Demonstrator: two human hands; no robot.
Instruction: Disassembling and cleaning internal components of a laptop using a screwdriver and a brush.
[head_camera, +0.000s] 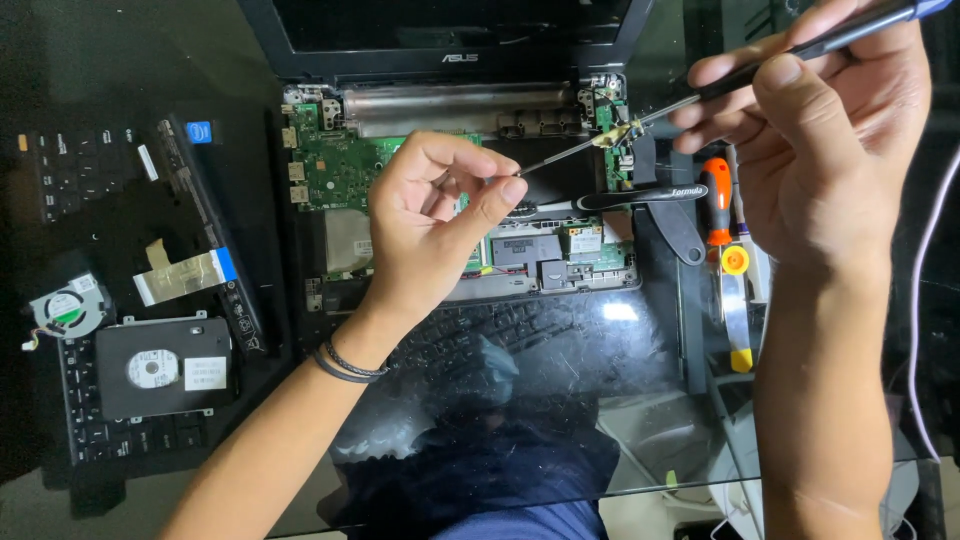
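Nearest, the glass tabletop (600, 400) throws back a dim reflection, so what lies under it is hard to read. Just beyond, the left hand (440, 215) pinches thumb and forefinger at the tip of a screwdriver (640, 118); whatever sits between them is too small to tell. The right hand (810, 140) grips the handle, its end cut off by the frame. Under the shaft lies the opened laptop (450, 190), green board showing. Left of the grip: a hard drive (160, 368), a small fan (65, 310). The room is dark.
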